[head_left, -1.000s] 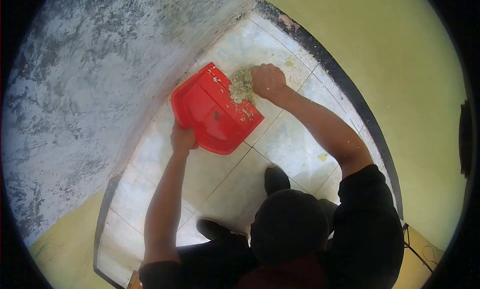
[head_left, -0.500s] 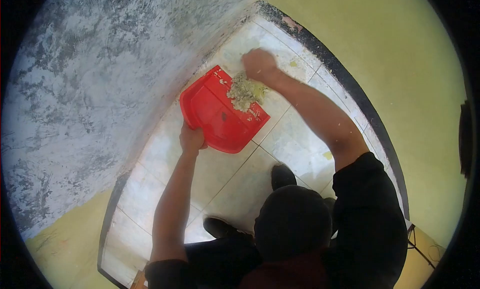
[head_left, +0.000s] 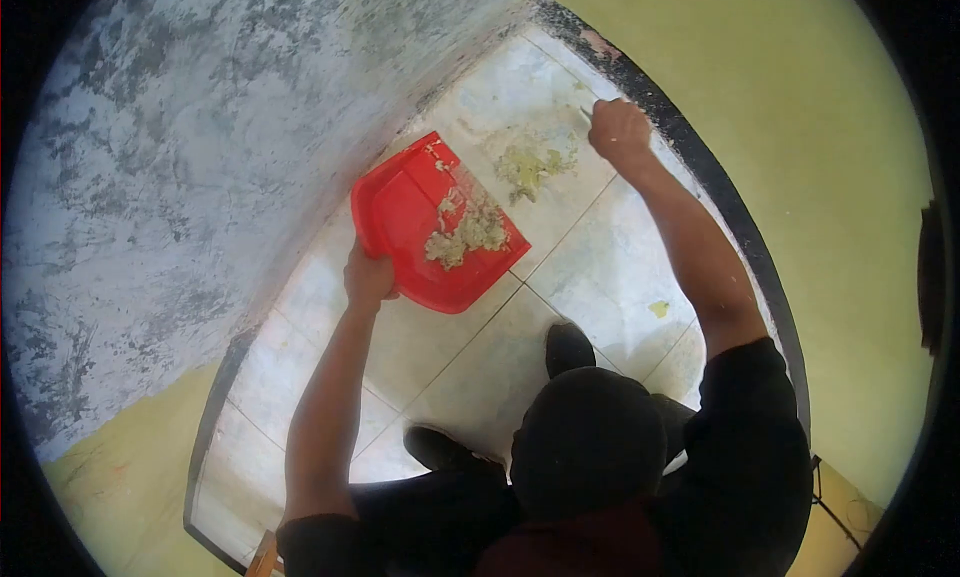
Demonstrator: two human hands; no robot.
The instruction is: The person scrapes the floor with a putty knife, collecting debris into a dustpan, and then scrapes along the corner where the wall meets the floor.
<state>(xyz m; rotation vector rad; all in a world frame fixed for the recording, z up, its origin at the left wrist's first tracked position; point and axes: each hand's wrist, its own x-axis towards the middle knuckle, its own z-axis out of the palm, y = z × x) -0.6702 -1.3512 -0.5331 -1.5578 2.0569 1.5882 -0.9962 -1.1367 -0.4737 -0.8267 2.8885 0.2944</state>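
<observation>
My left hand (head_left: 370,277) is wrapped round the handle end of a red dustpan (head_left: 395,212), which lies on the tiled floor with its flat lip facing up and to the right. A clump of pale, flaky debris (head_left: 468,235) lies in the pan near the lip. Just beyond the lip, more yellowish flakes (head_left: 535,165) are scattered on the tiles. My right hand (head_left: 620,132) is closed in a fist to the right of those flakes, above the floor. A small thin tip shows at its left side, but what the fist holds is too small to make out.
A grey, patchy scraped wall (head_left: 190,157) rises on the left, and a yellow-green wall (head_left: 780,127) on the right with a dark skirting (head_left: 700,142). My dark shoes (head_left: 570,347) stand on the tiled floor (head_left: 440,347). One loose yellow flake (head_left: 659,308) lies to the right.
My right hand has moved right, away from the dustpan. The debris clump has shifted from the lip further into the pan. My left hand and the dustpan have moved slightly left.
</observation>
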